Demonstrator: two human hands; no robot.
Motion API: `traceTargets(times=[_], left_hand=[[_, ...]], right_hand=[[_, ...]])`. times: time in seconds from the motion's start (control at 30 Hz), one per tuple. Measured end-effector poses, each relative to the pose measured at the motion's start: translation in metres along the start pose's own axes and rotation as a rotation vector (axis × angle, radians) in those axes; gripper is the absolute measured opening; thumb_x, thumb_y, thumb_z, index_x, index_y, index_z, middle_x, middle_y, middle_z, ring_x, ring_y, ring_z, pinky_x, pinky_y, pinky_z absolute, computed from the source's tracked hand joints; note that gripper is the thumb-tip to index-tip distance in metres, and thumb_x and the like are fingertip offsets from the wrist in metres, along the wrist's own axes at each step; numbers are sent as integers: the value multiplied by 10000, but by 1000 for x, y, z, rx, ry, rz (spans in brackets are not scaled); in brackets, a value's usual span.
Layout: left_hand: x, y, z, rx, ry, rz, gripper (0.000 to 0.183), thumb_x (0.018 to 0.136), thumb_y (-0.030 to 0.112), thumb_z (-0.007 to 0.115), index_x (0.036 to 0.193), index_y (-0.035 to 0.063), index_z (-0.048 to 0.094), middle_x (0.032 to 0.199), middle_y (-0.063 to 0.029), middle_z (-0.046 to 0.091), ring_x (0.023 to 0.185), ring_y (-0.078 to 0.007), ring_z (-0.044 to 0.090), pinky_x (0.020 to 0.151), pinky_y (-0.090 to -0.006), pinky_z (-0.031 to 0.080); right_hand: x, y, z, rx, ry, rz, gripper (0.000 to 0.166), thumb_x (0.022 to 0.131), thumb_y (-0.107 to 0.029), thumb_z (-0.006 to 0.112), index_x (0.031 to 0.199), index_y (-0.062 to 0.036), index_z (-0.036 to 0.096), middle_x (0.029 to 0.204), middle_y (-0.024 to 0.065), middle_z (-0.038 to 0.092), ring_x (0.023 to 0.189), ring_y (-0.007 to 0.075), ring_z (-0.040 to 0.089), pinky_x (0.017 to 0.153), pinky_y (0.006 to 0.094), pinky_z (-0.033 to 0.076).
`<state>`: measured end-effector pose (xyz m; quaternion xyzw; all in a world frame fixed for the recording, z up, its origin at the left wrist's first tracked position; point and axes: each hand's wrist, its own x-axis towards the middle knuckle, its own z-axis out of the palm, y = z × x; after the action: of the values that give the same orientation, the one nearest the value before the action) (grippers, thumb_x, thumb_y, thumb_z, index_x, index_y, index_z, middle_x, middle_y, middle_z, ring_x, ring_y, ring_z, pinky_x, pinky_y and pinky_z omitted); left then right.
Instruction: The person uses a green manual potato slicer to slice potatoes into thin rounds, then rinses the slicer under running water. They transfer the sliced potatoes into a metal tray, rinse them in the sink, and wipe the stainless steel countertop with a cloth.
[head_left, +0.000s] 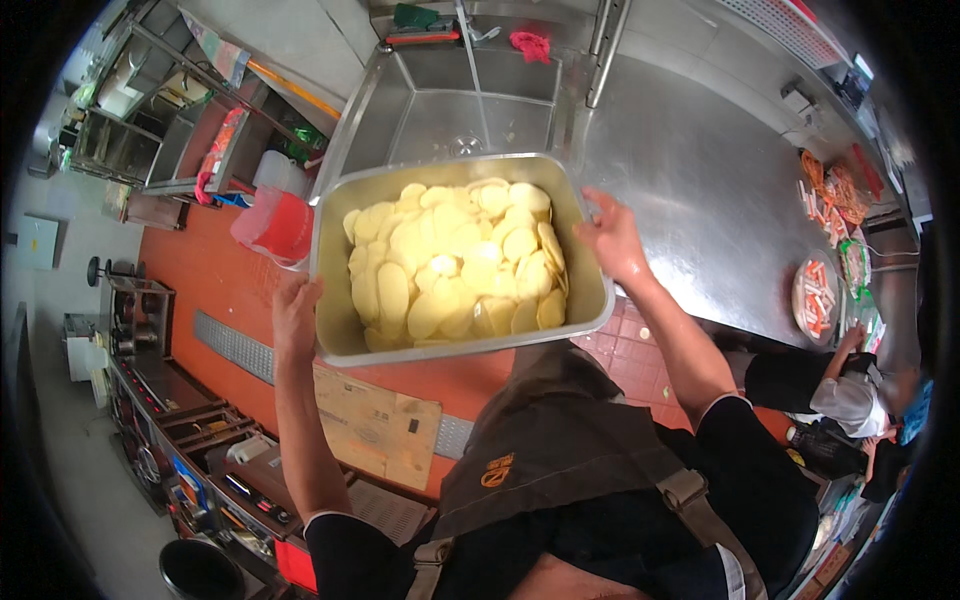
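Observation:
Sliced potatoes fill much of a deep rectangular stainless steel pan in front of my apron. My left hand grips the pan's left rim, its fingers partly hidden by the wall. On the right side, my right hand holds the opposite rim, with the thumb over the edge and the index finger extended. Beyond the pan lies a steel sink, partly covered by the pan's far edge. Water appears to run in a thin stream toward the sink's drain.
A steel counter extends right, bearing a bowl of orange-and-white sticks. Another person stands beside it. A red plastic jug is left of the pan. Flattened cardboard lies on the red floor near cooking equipment.

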<state>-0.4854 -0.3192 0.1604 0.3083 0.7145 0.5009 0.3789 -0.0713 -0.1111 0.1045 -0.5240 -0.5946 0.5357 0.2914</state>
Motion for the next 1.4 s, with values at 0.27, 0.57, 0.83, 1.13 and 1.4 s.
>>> traceTargets(times=[0.27,0.57,0.83,1.13,1.4], left_hand=[[180,78,31,334,94,64,290,978,245,639,870,-18,699,762,6,631,740,-87,553,650,-286,431],[484,-18,85,436,-168,64,372,954,324,649,843,-30,681,697,-69,615,677,-142,563,599,-365,456],[596,-131,129,136,-433,-583,129,918,217,691,957,95,706,772,-45,631,475,-138,491,391,-336,348],[645,-216,144,-112,-293,-948,264,1000,381,569,912,133,544,686,-28,474,451,-129,371,402,-318,297],[572,-153,106,279,-661,312,563,929,388,766,1354,47,626,1388,-171,633,1310,-373,581,1246,-481,246]], right_hand=[[209,5,27,189,93,-138,611,856,-5,660,1449,64,529,911,128,717,767,133,626,693,303,509],[360,96,78,-227,253,115,577,904,-49,602,1476,-22,528,1152,205,721,1013,323,692,896,396,542],[399,149,103,-580,112,412,287,924,-57,548,1170,-49,697,1020,191,710,917,382,702,760,498,562],[420,158,104,543,464,616,118,934,-116,702,939,2,696,672,63,561,513,160,501,434,317,354],[386,179,110,-107,322,86,477,753,157,486,1125,-25,722,970,145,733,920,229,684,877,315,515]])
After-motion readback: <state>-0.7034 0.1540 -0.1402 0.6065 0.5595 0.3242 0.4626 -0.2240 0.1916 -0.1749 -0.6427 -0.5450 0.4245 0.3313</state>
